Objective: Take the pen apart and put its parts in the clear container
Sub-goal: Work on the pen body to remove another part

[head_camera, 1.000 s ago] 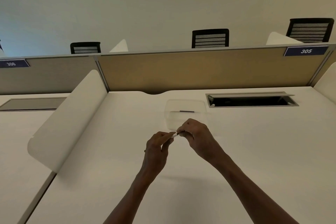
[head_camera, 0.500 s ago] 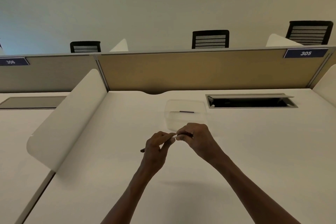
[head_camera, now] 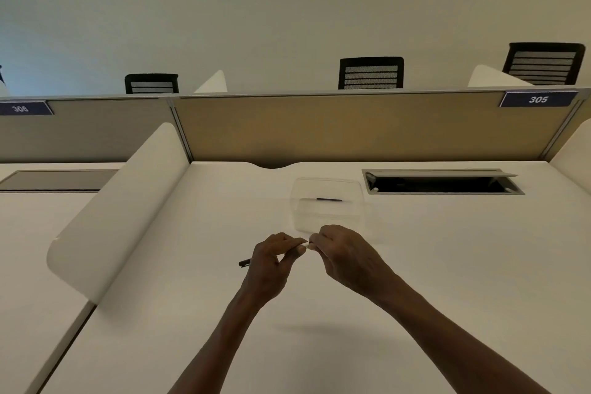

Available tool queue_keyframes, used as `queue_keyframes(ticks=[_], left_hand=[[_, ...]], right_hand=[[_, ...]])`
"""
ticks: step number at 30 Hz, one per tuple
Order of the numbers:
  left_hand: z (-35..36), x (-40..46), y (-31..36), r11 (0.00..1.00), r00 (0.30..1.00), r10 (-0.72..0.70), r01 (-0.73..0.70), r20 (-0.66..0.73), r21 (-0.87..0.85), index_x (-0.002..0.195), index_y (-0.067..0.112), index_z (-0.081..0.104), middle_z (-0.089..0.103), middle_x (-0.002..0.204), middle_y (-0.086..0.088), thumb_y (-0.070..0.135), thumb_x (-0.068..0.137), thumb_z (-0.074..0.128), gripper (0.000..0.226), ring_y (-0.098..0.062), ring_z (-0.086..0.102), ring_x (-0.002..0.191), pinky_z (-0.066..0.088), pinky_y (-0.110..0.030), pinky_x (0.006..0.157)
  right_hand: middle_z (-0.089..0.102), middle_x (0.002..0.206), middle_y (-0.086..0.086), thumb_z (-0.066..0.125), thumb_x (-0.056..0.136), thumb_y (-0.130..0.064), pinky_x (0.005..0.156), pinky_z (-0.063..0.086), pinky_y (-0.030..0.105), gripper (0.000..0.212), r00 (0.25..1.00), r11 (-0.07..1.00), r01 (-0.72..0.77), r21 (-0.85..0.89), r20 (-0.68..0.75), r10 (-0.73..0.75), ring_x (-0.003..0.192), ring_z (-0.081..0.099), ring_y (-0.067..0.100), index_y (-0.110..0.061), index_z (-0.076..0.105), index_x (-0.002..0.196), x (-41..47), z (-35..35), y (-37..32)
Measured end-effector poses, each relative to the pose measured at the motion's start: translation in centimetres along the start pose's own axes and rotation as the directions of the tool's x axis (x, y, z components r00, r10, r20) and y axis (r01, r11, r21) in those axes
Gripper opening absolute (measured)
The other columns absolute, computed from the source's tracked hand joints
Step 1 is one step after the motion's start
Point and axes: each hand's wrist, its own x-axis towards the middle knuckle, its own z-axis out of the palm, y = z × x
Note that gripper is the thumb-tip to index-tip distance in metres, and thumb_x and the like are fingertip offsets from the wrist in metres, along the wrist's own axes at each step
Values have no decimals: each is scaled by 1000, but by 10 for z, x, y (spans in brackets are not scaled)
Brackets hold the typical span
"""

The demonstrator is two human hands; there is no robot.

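Observation:
My left hand [head_camera: 275, 261] grips the pen [head_camera: 244, 263]; its dark end sticks out to the left of my fist. My right hand [head_camera: 340, 249] pinches the pen's pale tip where the two hands meet, just above the white desk. Most of the pen is hidden inside my fingers. The clear container [head_camera: 299, 201] stands just beyond my hands, and a thin dark pen part [head_camera: 329, 199] lies inside it.
A white curved divider [head_camera: 112, 211] runs along the desk's left side. A tan partition [head_camera: 351, 128] closes the back. An open cable slot [head_camera: 443, 184] with a raised lid sits at the back right of the desk [head_camera: 447, 265]. Chairs stand behind the partition.
Both hands have dropped slightly toward me while still joined on the pen. The pen's dark end now sticks out further to the left of my left hand.

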Motion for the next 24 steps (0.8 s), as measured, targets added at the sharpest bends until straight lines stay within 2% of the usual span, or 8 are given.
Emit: queue_keyframes(ticks=[3,7,12,15,18,21,24], left_hand=[[0,1,0,1000,1000,22,-21,-22,20,100,15,78,70,80,1,8,88,69,17,-17,61,79,44,-24,68],[0,0,-3,996,998,56,-53,-43,65,98,15,78,70,80,2,7,87,70,16,-18,62,81,50,-37,70],[1,1,-8,991,992,113,-108,-58,78,97,23,76,67,78,9,13,85,69,17,-15,59,77,49,-41,66],[0,2,-11,988,992,124,-121,-28,93,102,32,70,66,79,12,21,87,67,19,-16,59,77,49,-43,66],[-2,0,-14,986,993,117,-119,28,116,102,36,69,64,79,14,27,89,66,16,-11,58,79,48,-43,68],[-5,1,-14,987,994,89,-97,67,127,105,39,66,65,83,17,30,90,63,17,-10,58,82,48,-44,71],[-7,6,-10,986,991,89,-102,97,132,107,38,65,66,84,18,29,90,60,19,-8,57,81,49,-43,72]], right_hand=[[54,66,6,63,90,-9,45,39,32,10,1000,999,-12,-48,1,12,56,47,20,-7,63,80,1,2,-3],[52,63,6,60,90,-6,45,35,32,20,998,997,-61,-37,11,61,53,43,20,-9,54,71,2,6,-6],[44,59,0,43,95,-14,51,24,28,28,977,963,-212,168,73,203,54,36,18,-15,42,67,4,14,-7],[50,58,1,38,99,-19,51,28,30,34,932,886,-357,296,177,317,53,41,16,-13,46,67,5,23,-5],[57,65,-1,37,102,-23,56,37,28,36,904,828,-420,371,254,344,59,48,12,-18,52,69,2,25,-3],[63,76,-3,35,102,-35,63,43,31,36,916,858,-382,343,267,301,69,54,13,-18,58,81,-3,20,2],[52,75,-8,35,100,-45,54,34,26,34,958,961,-234,146,202,203,61,44,10,-20,53,86,-6,17,5]])
